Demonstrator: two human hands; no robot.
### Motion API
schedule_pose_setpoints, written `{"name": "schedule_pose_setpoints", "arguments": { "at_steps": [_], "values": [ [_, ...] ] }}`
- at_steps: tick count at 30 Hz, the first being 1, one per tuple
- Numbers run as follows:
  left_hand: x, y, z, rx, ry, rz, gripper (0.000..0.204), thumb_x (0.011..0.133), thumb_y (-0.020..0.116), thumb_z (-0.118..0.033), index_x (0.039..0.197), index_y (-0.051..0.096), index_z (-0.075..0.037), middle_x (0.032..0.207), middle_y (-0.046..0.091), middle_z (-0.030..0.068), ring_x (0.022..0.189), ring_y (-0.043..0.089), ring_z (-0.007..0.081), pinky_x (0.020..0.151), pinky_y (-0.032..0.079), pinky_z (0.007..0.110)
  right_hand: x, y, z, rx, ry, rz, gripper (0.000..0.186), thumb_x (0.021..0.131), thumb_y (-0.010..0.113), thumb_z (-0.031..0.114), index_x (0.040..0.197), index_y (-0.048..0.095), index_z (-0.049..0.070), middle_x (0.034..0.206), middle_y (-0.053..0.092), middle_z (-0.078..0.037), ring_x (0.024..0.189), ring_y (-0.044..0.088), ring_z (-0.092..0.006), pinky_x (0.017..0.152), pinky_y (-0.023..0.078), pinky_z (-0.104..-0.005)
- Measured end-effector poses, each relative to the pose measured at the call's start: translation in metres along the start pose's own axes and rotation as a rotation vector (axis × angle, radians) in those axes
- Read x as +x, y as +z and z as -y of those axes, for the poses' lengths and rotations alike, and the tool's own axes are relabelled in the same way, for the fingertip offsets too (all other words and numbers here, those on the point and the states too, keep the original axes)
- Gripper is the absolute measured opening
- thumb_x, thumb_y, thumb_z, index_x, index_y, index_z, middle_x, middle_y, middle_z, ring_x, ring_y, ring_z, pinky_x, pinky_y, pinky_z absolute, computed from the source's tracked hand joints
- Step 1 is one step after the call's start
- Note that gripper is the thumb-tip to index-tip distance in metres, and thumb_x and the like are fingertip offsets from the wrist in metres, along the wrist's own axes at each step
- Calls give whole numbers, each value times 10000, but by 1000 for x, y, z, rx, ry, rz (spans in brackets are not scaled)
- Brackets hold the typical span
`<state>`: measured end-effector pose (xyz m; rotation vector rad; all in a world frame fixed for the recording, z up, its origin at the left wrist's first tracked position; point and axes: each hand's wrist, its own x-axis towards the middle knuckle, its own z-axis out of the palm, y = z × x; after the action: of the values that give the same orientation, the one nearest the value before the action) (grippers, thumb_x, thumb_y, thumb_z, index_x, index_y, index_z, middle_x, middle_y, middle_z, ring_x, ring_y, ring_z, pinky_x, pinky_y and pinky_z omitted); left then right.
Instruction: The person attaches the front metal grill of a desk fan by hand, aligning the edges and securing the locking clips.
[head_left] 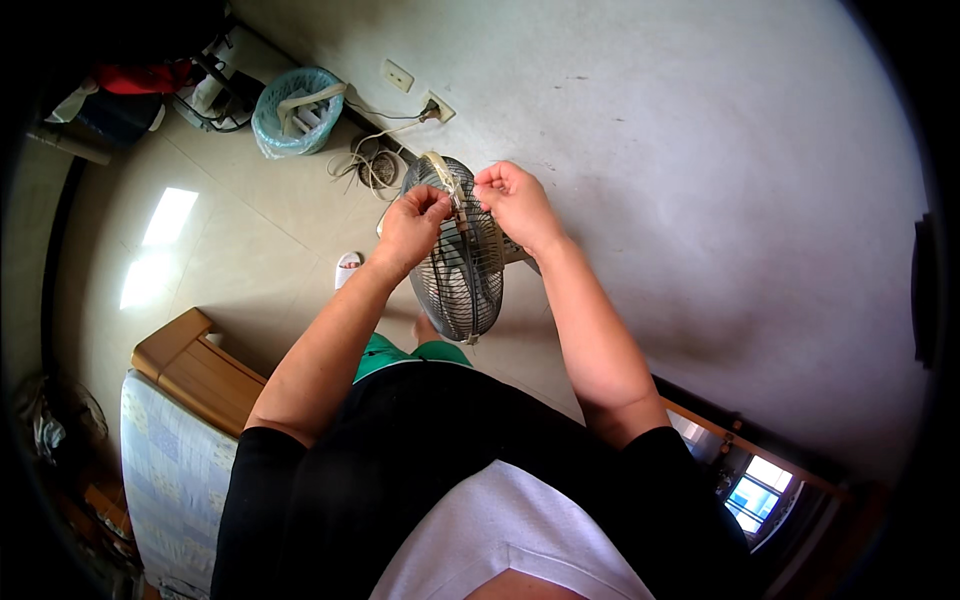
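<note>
Left hand [412, 228], right hand [520, 207], fingers curled, at fan [452, 290]; grip unclear; far side hidden.

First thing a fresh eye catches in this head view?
The caged fan, upper middle, with the left hand and right hand at its upper rim. Next, the bright light patches on the floor at left, then the bluish-green bin upper left.

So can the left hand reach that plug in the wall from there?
Probably not without leaning: the plug is in the wall outlet, low near the floor, and beyond the electric fan from the left hand.
</note>
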<state>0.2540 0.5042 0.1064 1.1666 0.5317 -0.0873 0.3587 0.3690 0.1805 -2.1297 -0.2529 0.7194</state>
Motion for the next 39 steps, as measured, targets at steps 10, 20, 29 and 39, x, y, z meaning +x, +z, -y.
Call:
{"name": "schedule_pose_setpoints", "arguments": {
  "at_steps": [10,20,29,39],
  "values": [
    [-3,-9,2,136,121,50,170,866,714,-108,1014,673,-34,860,686,7,752,608,83,715,506,244,0,23,-9,100,53,52,109,860,691,132,848,660,28,746,630,-15,666,556,-121,638,464,-274],
    [-4,-6,-4,197,114,14,198,863,711,-114,1031,657,-26,871,684,21,774,618,88,722,507,253,-7,14,10,363,166,66,84,882,682,140,900,634,73,782,589,21,655,505,-63,570,399,-218],
    [-4,-3,-13,279,126,-21,140,898,694,-86,998,642,-3,828,664,17,733,584,73,649,480,226,-7,9,1,292,111,88,214,941,644,207,1071,592,45,869,613,-13,688,552,-84,596,457,-228],
    [9,-4,-17,-66,-6,58,91,904,688,-120,911,654,-37,796,655,0,695,568,72,640,461,226,-1,15,-10,-72,-24,101,194,938,588,147,1086,588,22,912,640,-79,767,623,-188,688,511,-325]
  ]
}}
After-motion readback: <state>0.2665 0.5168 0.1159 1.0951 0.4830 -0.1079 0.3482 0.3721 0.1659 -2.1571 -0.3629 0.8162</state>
